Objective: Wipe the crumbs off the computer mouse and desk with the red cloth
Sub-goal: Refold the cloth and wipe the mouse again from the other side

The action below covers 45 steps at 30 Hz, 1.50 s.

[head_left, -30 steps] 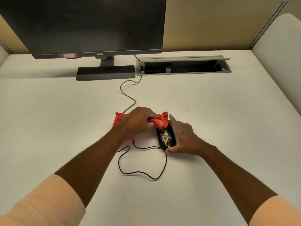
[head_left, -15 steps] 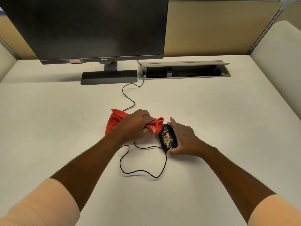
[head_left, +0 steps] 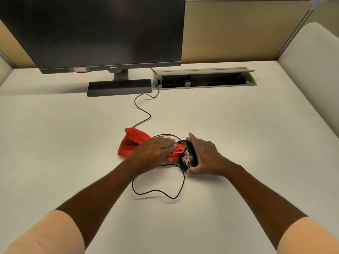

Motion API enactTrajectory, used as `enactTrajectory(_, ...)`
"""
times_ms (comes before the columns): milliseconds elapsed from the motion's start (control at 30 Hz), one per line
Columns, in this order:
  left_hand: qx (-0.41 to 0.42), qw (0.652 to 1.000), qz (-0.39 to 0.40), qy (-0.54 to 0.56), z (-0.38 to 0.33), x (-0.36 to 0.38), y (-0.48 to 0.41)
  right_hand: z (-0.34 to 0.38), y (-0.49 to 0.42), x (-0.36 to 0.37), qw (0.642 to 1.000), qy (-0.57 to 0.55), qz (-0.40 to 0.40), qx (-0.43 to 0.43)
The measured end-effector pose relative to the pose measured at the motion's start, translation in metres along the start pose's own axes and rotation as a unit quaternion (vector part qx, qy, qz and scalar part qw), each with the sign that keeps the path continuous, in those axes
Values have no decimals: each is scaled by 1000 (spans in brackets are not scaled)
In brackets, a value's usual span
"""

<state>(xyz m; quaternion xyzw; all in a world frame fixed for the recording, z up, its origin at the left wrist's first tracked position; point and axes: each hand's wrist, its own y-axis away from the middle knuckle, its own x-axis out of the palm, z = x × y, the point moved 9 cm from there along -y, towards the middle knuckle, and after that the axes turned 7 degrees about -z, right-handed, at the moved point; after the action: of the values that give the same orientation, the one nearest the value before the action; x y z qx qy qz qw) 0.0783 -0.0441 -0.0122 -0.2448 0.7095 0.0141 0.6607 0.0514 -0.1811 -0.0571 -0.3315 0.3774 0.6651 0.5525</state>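
Observation:
A black computer mouse lies on the white desk, its top speckled with tan crumbs. My right hand cups the mouse from its right side, thumb at the near end. The red cloth lies bunched on the desk just left of the mouse, its right end touching the mouse's left edge. My left hand presses flat on the cloth with fingers stretched toward the mouse. Some crumbs cling to the cloth's near right end.
The mouse cable loops on the desk in front of the hands and runs back to an open cable tray. A dark monitor on its stand sits at the back. Padded partitions border the desk.
My left hand went from a fist gripping the cloth to a flat palm on it. The cloth slid left off the mouse's far end, baring more of the crumbed top. The view shifted upward.

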Motion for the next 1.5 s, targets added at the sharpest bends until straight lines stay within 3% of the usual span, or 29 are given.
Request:
enactTrajectory(367,-40,998,-37,5,3,-10,-13,1,0,-2,1000,0,0,0)
enactTrajectory(800,-55,998,10,26,4,2,9,0,0,0,1000,-2,3,0)
enactTrajectory(1200,-82,995,-46,18,-14,-4,-15,-2,2,1,1000,8,14,-7)
enactTrajectory(1500,-73,997,-37,-1,-18,-1,-4,-1,3,1,1000,12,10,-18)
